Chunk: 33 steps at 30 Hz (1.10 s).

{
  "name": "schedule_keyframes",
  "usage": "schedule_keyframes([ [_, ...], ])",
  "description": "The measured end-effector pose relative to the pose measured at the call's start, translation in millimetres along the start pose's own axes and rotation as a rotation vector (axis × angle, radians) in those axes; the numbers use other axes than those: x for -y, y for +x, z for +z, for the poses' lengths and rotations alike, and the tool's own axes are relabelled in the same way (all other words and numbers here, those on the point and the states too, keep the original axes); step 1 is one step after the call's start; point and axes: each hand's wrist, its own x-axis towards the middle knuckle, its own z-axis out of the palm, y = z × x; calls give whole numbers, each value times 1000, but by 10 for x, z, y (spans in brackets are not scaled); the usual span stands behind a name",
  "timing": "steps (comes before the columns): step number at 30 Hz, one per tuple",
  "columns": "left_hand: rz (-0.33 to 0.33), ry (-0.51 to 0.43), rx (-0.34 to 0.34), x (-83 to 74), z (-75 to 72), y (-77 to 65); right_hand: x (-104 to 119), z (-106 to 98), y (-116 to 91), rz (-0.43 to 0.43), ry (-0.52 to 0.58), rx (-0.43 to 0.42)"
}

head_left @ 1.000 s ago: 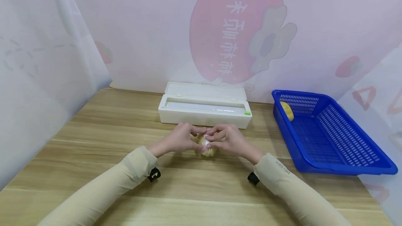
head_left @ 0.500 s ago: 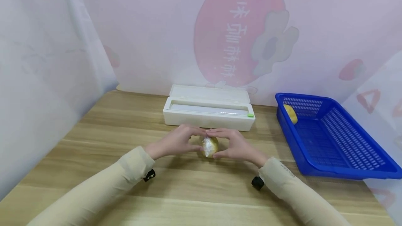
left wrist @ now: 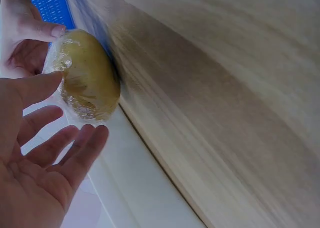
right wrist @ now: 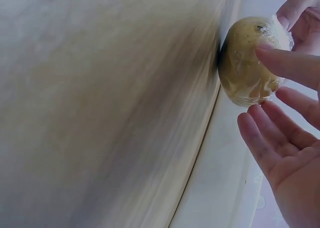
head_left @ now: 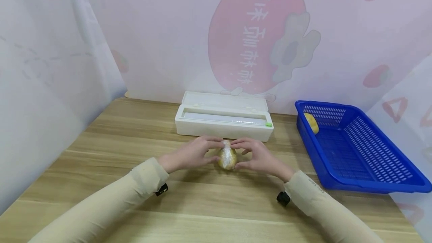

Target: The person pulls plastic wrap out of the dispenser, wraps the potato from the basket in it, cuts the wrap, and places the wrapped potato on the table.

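Note:
A yellow-brown potato (head_left: 227,157) lies on the wooden table, wrapped in shiny clear cling film (left wrist: 59,52). The film bunches white along its upper side. My left hand (head_left: 192,153) holds it from the left, with thumb (left wrist: 42,87) on the film and fingertips at its far end. From the right, my right hand (head_left: 260,158) holds it the same way; its thumb (right wrist: 287,62) touches the wrapped side and its other fingers bend loosely near the far end. Both hands' fingers are slightly bent and spread.
Just behind the hands stands a white cling film dispenser (head_left: 222,127), lid up, with a green slider (head_left: 268,124) at its right end. A blue plastic basket (head_left: 324,160) sits at the right, holding a yellow, potato-like item (head_left: 312,123). A printed curtain hangs behind the table.
The fingertips of both hands met above the potato earlier; now they are apart, at its sides. More of the wrapped potato shows. The head view has shifted slightly.

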Motion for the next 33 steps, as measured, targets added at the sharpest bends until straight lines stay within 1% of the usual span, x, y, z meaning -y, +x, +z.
schedule_keyframes([
  [5, 33, -7, -47, 23, 18, -4, -19, -4, -30, -26, -47, -30],
  [10, 54, 4, -51, 33, 20, -9, -35, -3, -56, -53, -93, -42],
  [15, 79, 16, -59, 57, 28, -22, -43, 4, -66, -111, -156, -63],
  [19, 91, -24, -66, 75, 33, -33, -42, 20, -58, -145, -190, -63],
  [22, 87, -70, -62, 86, 36, -46, -21, 41, -38, -172, -202, -63],
  [26, 84, -99, -56, 101, 47, -51, -4, 76, -6, -210, -223, -61],
  [29, 85, -103, -51, 117, 59, -50, 7, 93, 10, -204, -245, -43],
  [33, 70, -88, -28, 141, 71, -35, 30, 91, 21, -150, -274, -19],
])
